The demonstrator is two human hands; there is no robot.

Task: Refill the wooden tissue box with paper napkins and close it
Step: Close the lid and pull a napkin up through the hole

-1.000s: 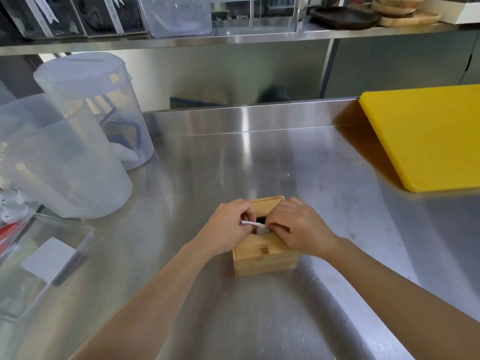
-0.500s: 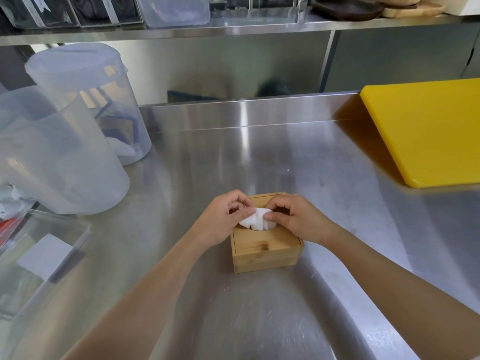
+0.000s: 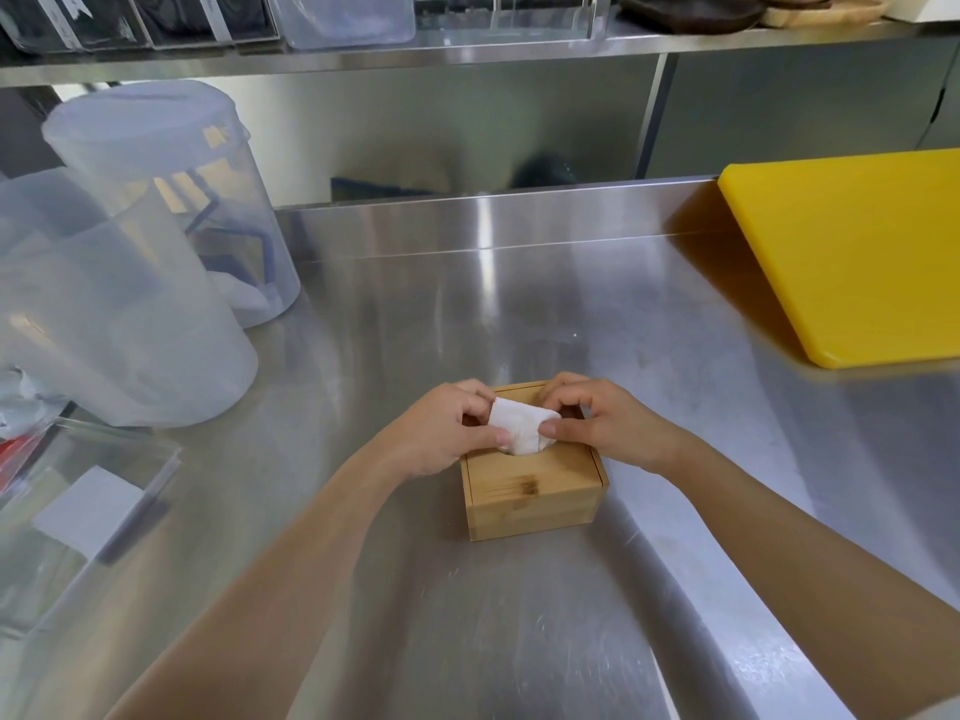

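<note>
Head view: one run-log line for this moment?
stage: napkin through slot | left hand: pinching napkin | right hand: pinching napkin | wooden tissue box: lid on

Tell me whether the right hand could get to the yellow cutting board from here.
Probably yes: bare steel counter lies between the right hand and the yellow cutting board, but it would have to drop the white napkin.

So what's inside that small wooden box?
A white paper napkin pokes through the small wooden box top, pinched by both hands' fingers. The closed lid hides whatever lies deeper.
</note>
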